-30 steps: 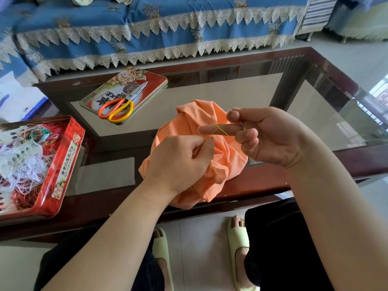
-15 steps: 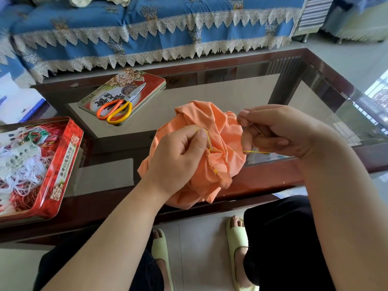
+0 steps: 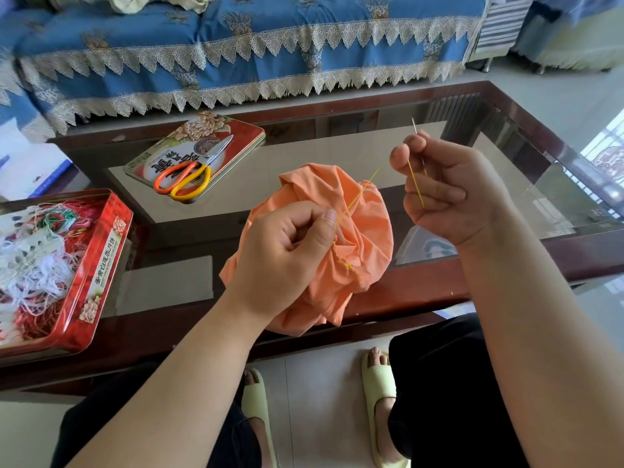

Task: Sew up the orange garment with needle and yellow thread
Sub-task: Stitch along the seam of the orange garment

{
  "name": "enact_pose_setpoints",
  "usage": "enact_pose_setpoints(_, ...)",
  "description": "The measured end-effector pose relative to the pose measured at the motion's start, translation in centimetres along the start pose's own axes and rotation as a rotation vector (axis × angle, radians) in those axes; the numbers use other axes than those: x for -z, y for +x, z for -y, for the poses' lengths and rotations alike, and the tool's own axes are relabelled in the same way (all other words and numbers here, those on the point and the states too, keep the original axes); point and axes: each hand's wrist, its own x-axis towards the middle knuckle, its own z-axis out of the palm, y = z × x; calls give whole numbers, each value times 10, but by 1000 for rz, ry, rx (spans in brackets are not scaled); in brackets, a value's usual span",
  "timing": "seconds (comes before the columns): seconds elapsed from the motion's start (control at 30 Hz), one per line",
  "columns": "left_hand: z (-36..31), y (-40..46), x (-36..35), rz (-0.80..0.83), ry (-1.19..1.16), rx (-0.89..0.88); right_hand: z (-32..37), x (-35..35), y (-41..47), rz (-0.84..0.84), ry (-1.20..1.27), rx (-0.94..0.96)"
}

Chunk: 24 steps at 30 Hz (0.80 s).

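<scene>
A: While the dark-framed glass-topped desk (image 3: 304,204) carries the load, where does the bunched orange cotton garment (image 3: 354,238) sit?

B: At its near edge, gathered under the left hand (image 3: 283,261), whose fingers curl into the cloth and whose thumb pins the fold beside the stitch line.

A: And the right hand (image 3: 445,187)?

B: Raised to the right of the cloth, pinching the thin steel needle (image 3: 414,126) between thumb and forefinger, tip upward. The fine yellow thread (image 3: 358,194) runs taut from the seam up toward it.

A: So the stitch is being drawn through. How to do it well?

B: I'd pull along the line of the seam, steadily, until the slack is gone but the cloth doesn't pucker. The thumb should hold the fold flat. A loop seems to cross that thumb; it could snag.
</scene>
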Motion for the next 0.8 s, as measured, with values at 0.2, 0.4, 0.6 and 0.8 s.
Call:
enact_pose_setpoints(0.2,-5,-2,0,64,-70,17,-2,-5,1,-82,24,85)
enact_pose_setpoints(0.4,-7,-1,4,199,-233,160,-1,-4,0,-113,50,94)
enact_pose_setpoints(0.6,-11,-1,6,291,-289,237,1,-2,0,-152,70,108)
enact_pose_setpoints(0.8,-14,-1,6,426,-313,266,0,-4,0,-155,64,104)
